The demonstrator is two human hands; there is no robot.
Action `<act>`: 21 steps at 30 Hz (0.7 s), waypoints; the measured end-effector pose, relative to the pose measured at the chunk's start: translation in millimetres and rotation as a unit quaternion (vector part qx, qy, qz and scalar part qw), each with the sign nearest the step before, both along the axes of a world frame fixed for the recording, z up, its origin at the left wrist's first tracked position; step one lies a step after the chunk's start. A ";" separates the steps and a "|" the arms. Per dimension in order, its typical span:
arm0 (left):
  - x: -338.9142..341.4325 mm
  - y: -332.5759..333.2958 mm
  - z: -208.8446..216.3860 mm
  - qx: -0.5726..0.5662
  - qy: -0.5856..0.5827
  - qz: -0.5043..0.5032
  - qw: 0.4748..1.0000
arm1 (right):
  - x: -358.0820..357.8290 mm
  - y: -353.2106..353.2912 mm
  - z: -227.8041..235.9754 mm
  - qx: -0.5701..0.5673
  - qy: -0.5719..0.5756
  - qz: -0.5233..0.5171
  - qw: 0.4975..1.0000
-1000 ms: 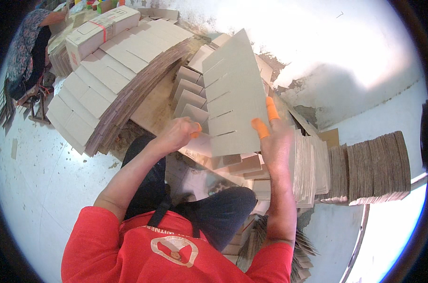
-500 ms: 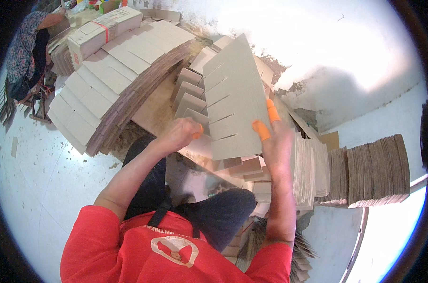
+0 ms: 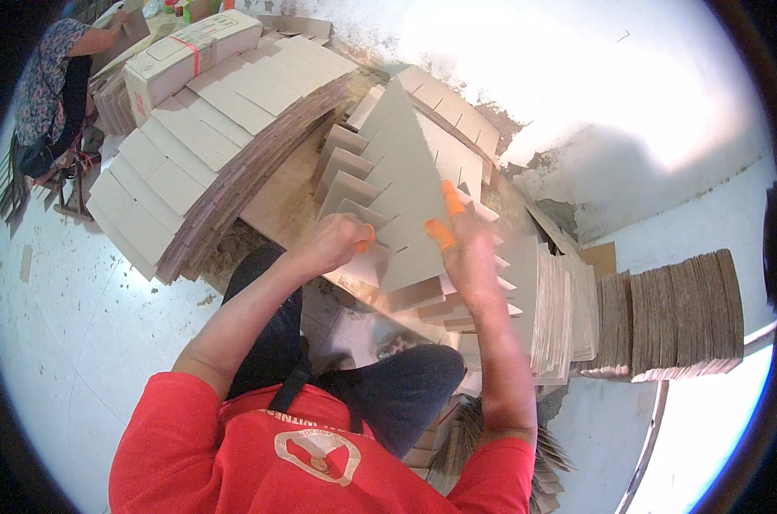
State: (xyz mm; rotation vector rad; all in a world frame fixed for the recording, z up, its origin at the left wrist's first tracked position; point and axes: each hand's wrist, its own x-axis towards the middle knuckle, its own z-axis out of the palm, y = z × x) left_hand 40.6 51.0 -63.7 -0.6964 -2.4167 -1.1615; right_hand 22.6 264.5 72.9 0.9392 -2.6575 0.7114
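My right hand (image 3: 472, 257) grips the right edge of a long grey-brown slotted cardboard divider (image 3: 401, 184) between thumb and finger, both in orange finger covers. The sheet is tilted, its short slots along the left edge meeting a row of upright cardboard cross pieces (image 3: 348, 165). My left hand (image 3: 330, 244), also with an orange-covered fingertip, is curled closed at the near cross piece (image 3: 352, 195); its exact hold is partly hidden. More cross-piece ends (image 3: 502, 283) stick out to the right, beside my right wrist.
A large layered stack of cardboard sheets (image 3: 179, 154) stands left, with a strapped white carton (image 3: 191, 62) on it. Stacked pale sheets (image 3: 555, 317) and brown bundles (image 3: 684, 313) line the right, near the wall. Another person (image 3: 54, 77) sits at the far left.
My right hand has brought the slotted divider left and lower, onto the cross pieces. Cross-piece ends now show on its right side. My left hand has hardly moved.
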 end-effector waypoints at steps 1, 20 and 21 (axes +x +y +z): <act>2.9 1.0 5.9 0.007 -0.005 0.005 1.000 | -0.1 -1.6 -6.8 0.004 0.001 0.014 1.000; 7.0 -3.5 11.6 -0.054 -0.008 0.023 0.998 | 15.5 -38.2 -24.4 0.240 -0.184 -0.013 0.953; 9.4 -2.4 16.4 -0.066 0.004 0.017 0.998 | 13.5 -34.0 -14.6 0.234 -0.187 -0.037 0.953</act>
